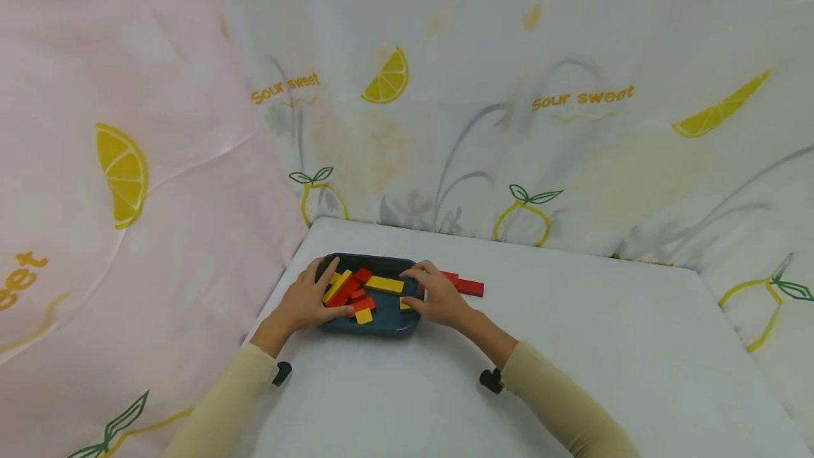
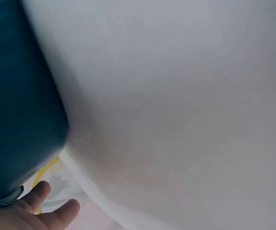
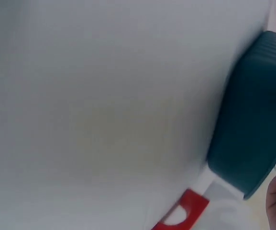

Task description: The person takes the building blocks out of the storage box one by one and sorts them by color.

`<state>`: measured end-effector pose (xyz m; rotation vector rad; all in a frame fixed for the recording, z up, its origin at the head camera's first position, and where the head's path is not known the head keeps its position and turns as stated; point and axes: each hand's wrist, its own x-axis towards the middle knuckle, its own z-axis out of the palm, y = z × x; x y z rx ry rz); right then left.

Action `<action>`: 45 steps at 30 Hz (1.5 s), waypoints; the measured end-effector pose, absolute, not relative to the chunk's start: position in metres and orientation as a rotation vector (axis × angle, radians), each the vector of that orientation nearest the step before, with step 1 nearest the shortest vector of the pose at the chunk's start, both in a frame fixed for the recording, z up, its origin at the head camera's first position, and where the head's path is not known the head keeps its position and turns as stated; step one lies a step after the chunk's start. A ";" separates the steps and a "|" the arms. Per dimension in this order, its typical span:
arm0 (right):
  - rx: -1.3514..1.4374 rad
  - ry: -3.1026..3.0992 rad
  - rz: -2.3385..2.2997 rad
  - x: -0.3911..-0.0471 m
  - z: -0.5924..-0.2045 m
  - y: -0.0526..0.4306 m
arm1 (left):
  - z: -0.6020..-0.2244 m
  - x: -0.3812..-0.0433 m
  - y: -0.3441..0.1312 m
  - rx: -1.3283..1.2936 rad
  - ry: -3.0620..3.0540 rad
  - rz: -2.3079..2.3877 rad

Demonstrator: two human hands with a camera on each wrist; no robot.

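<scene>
A dark teal tray (image 1: 388, 331) holds several red and yellow blocks. My left hand (image 1: 308, 300) lies over its left end, fingers spread and the thumb reaching in above the blocks. Two of its fingertips (image 2: 66, 211) extend past the rim in the left wrist view. At the tray's right end is my right hand (image 1: 439, 295), bent over the rim with thumb and fingers apart. Its thumb is beside a small yellow block (image 1: 405, 304). A long yellow block (image 1: 384, 285) lies at the back of the tray, and a small yellow one (image 1: 364, 316) near the front.
Red blocks (image 1: 470, 288) lie on the white table (image 1: 559, 345) just behind and right of the tray; one with a curved cutout (image 3: 191, 207) shows in the right wrist view. Cloth printed with lemons (image 1: 458, 126) hangs behind the table and on the left.
</scene>
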<state>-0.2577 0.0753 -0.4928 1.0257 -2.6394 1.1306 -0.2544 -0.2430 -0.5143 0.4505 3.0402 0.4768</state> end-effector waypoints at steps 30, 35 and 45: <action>0.975 -3.152 0.808 -0.279 -0.497 -0.010 | -0.510 -0.266 -0.252 0.476 2.925 0.805; 0.990 -3.214 0.583 -0.277 -0.498 -0.018 | -0.512 -0.266 -0.259 0.527 2.895 0.697; 0.994 -3.159 0.553 -0.269 -0.515 -0.024 | -0.526 -0.255 -0.253 0.528 2.947 0.728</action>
